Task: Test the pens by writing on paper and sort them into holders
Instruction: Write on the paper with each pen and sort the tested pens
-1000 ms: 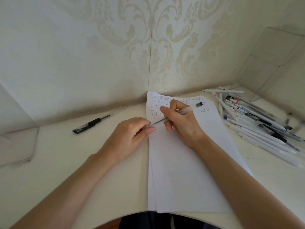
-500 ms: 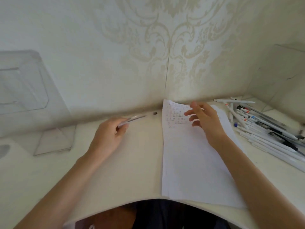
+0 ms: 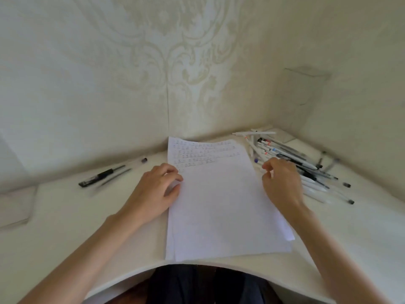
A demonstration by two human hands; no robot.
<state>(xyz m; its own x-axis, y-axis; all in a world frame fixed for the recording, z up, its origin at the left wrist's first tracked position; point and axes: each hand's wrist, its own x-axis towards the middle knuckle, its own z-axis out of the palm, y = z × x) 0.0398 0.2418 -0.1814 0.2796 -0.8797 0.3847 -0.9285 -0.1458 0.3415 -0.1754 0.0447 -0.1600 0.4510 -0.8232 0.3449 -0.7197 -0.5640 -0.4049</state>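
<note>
A stack of white paper (image 3: 221, 207) lies in the middle of the desk, with rows of small written marks near its top edge. My left hand (image 3: 156, 190) rests at the paper's left edge, fingers loosely curled and holding nothing. My right hand (image 3: 282, 183) hovers at the paper's right edge, over the near side of a pile of several pens (image 3: 293, 159); its fingers are curled and I see no pen in them. At the left, a black pen (image 3: 99, 178) and a blurred clear pen (image 3: 122, 172) with a dark cap lie side by side.
A clear acrylic holder (image 3: 15, 207) stands at the far left edge of the desk, and another clear holder (image 3: 306, 95) stands in the right corner behind the pen pile. Patterned walls close the desk at the back and right. The desk's curved front edge (image 3: 131, 273) is near me.
The clear pen went from my right hand to my left, which carried it left and laid it by the black pen, then returned to the paper. My right hand moved to the pen pile.
</note>
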